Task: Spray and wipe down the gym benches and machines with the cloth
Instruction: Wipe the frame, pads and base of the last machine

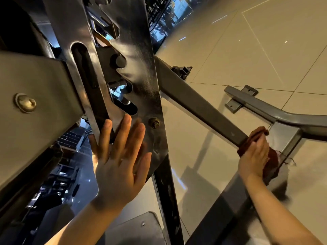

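**Wiping the frame under a gym bench**

Glossy beige floor tiles (247,50) fill the background, reflecting ceiling lights, with dark gym equipment and windows far off at the top. The view looks down through the steel underframe of an adjustable bench.

The left hand (118,161) lies flat, fingers straight and spread, against the notched adjustment plate (141,82), just below its slots and beside a bolt (154,122). Its grip is wide and holds nothing; it seems to be bracing the body.

The right hand (254,156) holds the reddish-brown cloth (256,134), which is wrapped over the grey frame bar (203,110) near where that bar meets the floor rail (286,117). The fingers curl round cloth and bar together, a narrow grip closed on the cloth. More of the cloth bunches below the hand, with loose threads trailing from a frayed edge.

The cloth looks soft, light and limp, so it should fold round the square bar and cover several faces in one stroke; the bunched middle is the best place to hold it, keeping the frayed threads clear of bolts and brackets. The steel is stiff and painted, probably smooth under a damp cloth. No spray bottle is in view.
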Available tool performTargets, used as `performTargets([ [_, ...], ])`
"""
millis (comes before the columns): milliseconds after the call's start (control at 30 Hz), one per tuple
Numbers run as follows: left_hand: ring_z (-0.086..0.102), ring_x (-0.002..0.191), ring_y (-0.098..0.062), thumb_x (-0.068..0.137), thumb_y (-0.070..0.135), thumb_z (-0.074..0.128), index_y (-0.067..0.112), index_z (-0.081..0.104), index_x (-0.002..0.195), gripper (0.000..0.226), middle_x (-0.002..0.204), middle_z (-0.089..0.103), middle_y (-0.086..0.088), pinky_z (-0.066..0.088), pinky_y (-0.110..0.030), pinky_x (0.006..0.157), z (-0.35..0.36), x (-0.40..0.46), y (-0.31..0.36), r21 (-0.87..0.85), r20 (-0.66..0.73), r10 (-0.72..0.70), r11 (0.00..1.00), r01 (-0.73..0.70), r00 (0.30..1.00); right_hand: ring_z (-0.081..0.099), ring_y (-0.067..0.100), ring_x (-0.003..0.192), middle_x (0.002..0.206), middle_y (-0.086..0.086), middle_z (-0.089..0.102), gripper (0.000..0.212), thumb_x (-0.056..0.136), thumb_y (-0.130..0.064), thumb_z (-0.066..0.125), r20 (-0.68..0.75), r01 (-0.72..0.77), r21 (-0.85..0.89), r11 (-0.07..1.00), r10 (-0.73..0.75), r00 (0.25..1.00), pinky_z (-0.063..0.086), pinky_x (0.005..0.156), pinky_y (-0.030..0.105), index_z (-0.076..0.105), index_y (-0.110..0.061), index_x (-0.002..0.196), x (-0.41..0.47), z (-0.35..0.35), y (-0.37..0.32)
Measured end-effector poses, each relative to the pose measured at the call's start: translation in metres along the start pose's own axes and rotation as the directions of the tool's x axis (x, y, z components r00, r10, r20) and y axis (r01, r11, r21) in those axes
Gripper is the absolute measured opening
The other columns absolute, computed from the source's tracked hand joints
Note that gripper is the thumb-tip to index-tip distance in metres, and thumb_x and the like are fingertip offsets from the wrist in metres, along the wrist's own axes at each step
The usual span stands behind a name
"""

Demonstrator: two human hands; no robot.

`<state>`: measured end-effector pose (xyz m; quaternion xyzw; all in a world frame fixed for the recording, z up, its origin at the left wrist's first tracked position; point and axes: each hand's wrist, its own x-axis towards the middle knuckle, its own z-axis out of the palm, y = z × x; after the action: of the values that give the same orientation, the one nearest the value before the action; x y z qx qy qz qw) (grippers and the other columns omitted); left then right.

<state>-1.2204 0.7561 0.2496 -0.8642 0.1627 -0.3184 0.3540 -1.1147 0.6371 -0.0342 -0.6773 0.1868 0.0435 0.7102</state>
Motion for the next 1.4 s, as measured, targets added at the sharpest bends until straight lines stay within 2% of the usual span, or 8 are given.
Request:
performTargets([
  [167, 0.003, 0.15, -0.023, 0.094, 0.04, 0.045, 0.016, 0.039, 0.142, 0.053, 0.151, 0.031, -0.001, 0.004, -0.05, 0.119, -0.002, 0.003, 0.003, 0.018, 0.016, 0.002, 1.0, -0.002, 1.0, -0.006, 0.032, 0.149, 0.161, 0.016, 0.002, 0.058, 0.1, -0.036, 0.014, -0.003, 0.321, -0.016, 0.947, -0.321, 0.947, -0.005, 0.117, 0.059, 0.01, -0.014, 0.154, -0.048, 0.024, -0.098],
  [333, 0.004, 0.15, -0.024, 0.095, 0.039, 0.045, 0.016, 0.042, 0.14, 0.051, 0.15, 0.034, -0.009, 0.007, -0.054, 0.118, -0.005, 0.004, 0.004, 0.012, 0.032, -0.021, 1.0, 0.021, 0.999, 0.018, 0.025, 0.147, 0.158, 0.009, 0.027, 0.055, 0.103, -0.044, 0.009, -0.079, 0.671, 0.042, 0.741, -0.667, 0.741, 0.002, 0.117, 0.053, 0.012, -0.019, 0.152, -0.054, 0.023, -0.177],
  [533, 0.009, 0.149, -0.028, 0.096, 0.039, 0.046, 0.017, 0.039, 0.143, 0.052, 0.161, 0.018, 0.004, 0.029, -0.071, 0.102, -0.006, 0.001, 0.002, -0.047, 0.041, -0.017, 0.999, 0.019, 0.999, 0.013, 0.018, 0.148, 0.16, 0.005, 0.02, 0.05, 0.105, -0.023, 0.02, -0.082, 0.222, 0.055, 0.973, -0.217, 0.973, -0.007, 0.117, 0.048, 0.014, -0.018, 0.154, 0.0, 0.009, -0.06],
  [700, 0.009, 0.15, -0.026, 0.099, 0.043, 0.039, 0.02, 0.036, 0.145, 0.051, 0.162, 0.013, 0.009, 0.032, -0.071, 0.099, -0.005, 0.0, 0.003, -0.075, 0.04, -0.031, 0.997, 0.034, 0.999, -0.002, 0.035, 0.149, 0.161, 0.021, 0.002, 0.061, 0.099, 0.005, 0.035, 0.066, -0.139, -0.065, 0.988, 0.143, 0.988, -0.006, 0.117, 0.041, 0.003, 0.001, 0.151, 0.024, 0.002, 0.04],
  [933, 0.007, 0.15, -0.026, 0.098, 0.041, 0.041, 0.027, 0.028, 0.151, 0.056, 0.162, 0.012, 0.009, 0.031, -0.071, 0.1, -0.004, 0.0, 0.002, -0.077, 0.029, -0.001, 0.997, 0.003, 1.0, 0.0, 0.029, 0.149, 0.161, 0.013, 0.011, 0.064, 0.095, -0.046, 0.01, -0.08, 0.244, 0.09, 0.966, -0.237, 0.968, -0.008, 0.116, 0.051, 0.006, -0.017, 0.151, -0.039, 0.02, -0.093],
  [1133, 0.008, 0.149, -0.026, 0.095, 0.039, 0.046, 0.021, 0.037, 0.143, 0.052, 0.162, 0.011, 0.01, 0.03, -0.073, 0.099, -0.004, 0.0, 0.001, -0.059, 0.05, -0.011, 0.998, 0.014, 0.999, 0.011, 0.026, 0.147, 0.157, 0.009, 0.027, 0.055, 0.102, -0.045, 0.016, -0.139, 0.589, 0.091, 0.803, -0.576, 0.806, -0.009, 0.117, 0.047, 0.016, -0.02, 0.152, -0.051, 0.027, -0.156],
  [1300, 0.011, 0.149, -0.029, 0.098, 0.039, 0.043, 0.019, 0.039, 0.143, 0.049, 0.162, 0.015, 0.008, 0.032, -0.074, 0.096, -0.005, 0.0, 0.001, -0.073, 0.047, -0.017, 0.997, 0.021, 0.999, -0.002, 0.016, 0.149, 0.162, -0.001, 0.008, 0.053, 0.102, -0.035, 0.015, -0.024, 0.151, 0.078, 0.985, -0.149, 0.989, -0.01, 0.119, 0.043, 0.01, -0.021, 0.153, -0.002, 0.015, -0.031],
  [1400, 0.01, 0.149, -0.029, 0.098, 0.042, 0.04, 0.029, 0.032, 0.149, 0.053, 0.162, 0.014, 0.008, 0.031, -0.074, 0.097, -0.003, -0.001, 0.0, -0.071, 0.044, -0.001, 0.997, 0.005, 0.999, -0.009, 0.02, 0.149, 0.163, 0.007, -0.001, 0.052, 0.106, -0.015, 0.021, 0.056, -0.11, 0.033, 0.993, 0.108, 0.993, -0.009, 0.12, 0.043, 0.0, -0.014, 0.153, 0.013, 0.009, 0.023],
])
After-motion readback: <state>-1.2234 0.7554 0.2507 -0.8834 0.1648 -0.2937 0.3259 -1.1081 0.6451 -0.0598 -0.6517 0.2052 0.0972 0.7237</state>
